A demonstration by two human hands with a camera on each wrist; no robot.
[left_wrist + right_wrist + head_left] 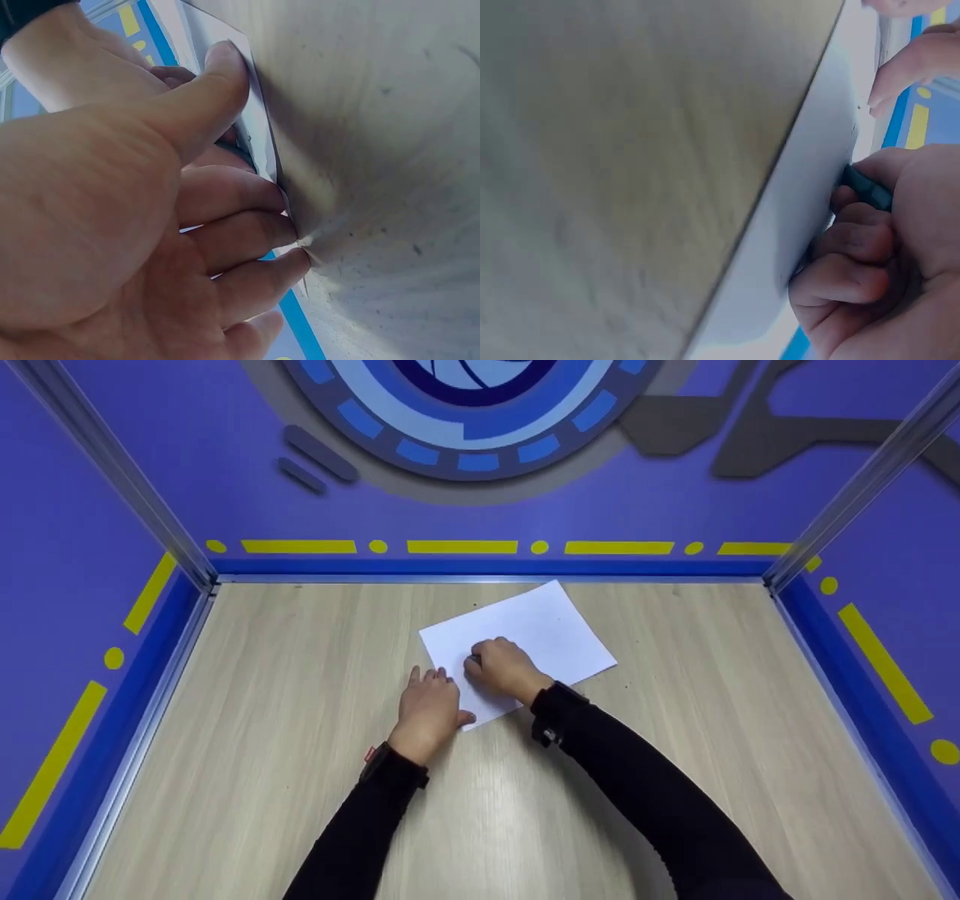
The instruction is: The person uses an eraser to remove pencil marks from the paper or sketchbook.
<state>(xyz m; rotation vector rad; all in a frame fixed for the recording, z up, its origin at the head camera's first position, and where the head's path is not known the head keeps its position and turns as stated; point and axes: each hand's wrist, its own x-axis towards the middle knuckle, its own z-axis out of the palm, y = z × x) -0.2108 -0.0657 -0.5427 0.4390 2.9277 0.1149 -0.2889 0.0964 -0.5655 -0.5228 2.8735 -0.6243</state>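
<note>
A white sheet of paper (547, 630) lies at an angle on the wooden table. My left hand (429, 709) rests at its left edge, fingers extended and thumb on the near corner; in the left wrist view the thumb (221, 71) overlaps the sheet. Over the left part of the paper, my right hand (508, 667) is curled and grips a small dark teal object (867, 187), held right at the paper's surface. Most of that object is hidden by the fingers, and I cannot tell its kind. Small dark marks show on the paper near it.
The light wooden table (300, 660) has small dark specks around the sheet. A purple-blue back wall (480, 521) with yellow dashes stands just behind the paper's far corner. Side panels with metal rails (142, 787) bound the table on the left and right.
</note>
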